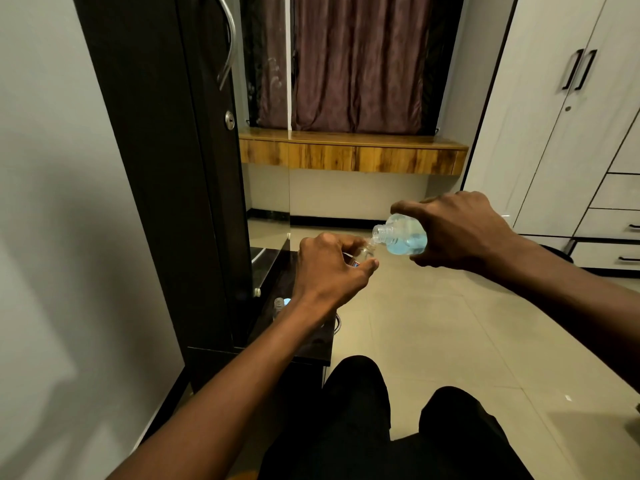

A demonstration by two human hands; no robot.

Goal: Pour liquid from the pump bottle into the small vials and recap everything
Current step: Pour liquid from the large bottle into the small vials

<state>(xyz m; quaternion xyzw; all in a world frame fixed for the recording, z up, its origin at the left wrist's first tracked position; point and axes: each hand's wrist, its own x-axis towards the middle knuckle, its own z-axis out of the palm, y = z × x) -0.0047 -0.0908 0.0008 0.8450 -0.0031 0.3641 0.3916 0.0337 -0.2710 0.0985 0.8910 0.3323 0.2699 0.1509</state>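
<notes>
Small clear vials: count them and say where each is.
2. One vial is in the left hand, at the clear bottle of blue liquid; the second vial stands on the dark table beside that forearm. Others may be hidden.

- small vial [365,251]: mostly hidden by fingers of left hand [329,268]; label unreadable, fill lvl can't tell.
- pump bottle [403,237]: rear part under right hand [457,233].
- second vial [279,303] on dark table [277,271]: partly behind forearm, too small for detail.
- wardrobe [571,133]: cut off at rt edge.
</notes>
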